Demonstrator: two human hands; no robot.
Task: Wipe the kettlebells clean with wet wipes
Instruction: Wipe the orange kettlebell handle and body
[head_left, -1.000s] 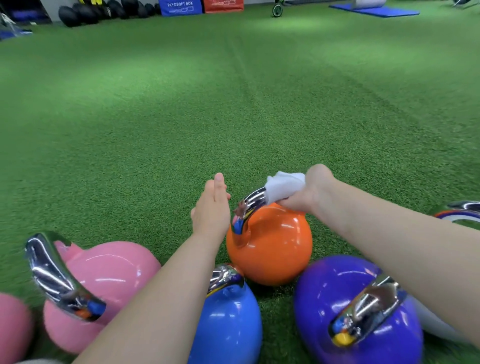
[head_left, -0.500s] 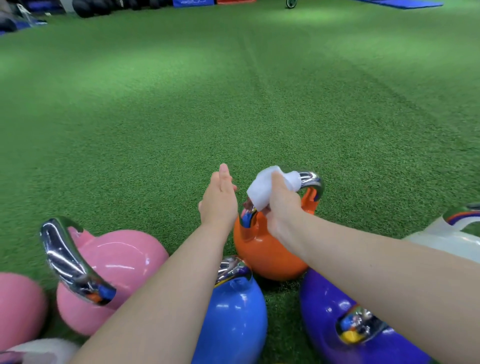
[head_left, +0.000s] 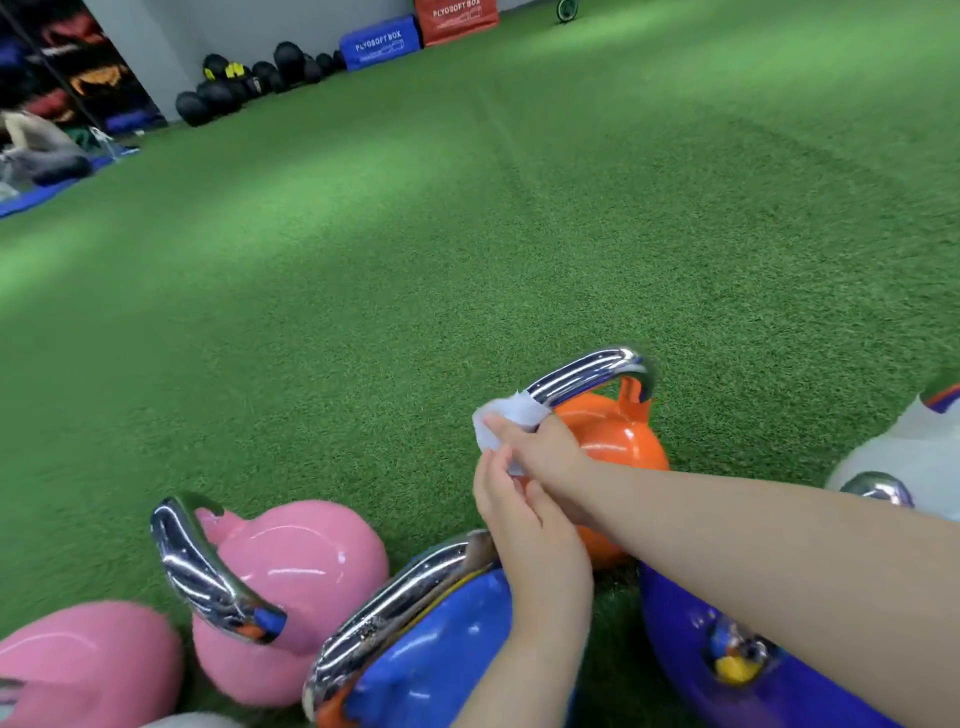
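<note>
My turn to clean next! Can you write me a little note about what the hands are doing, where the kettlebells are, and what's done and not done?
Right hand: shut on the wet wipe, pressing it around the near end of the orange kettlebell's chrome handle.
Left hand: beside the right, fingers touching the wipe's lower edge.
Kettlebells: all on the green turf. Orange in the middle, blue kettlebell and two pink kettlebells to the left, purple kettlebell and a white kettlebell to the right.
Done: can't tell which are already clean.
Left: finish the orange handle and body, then check the others.
</note>
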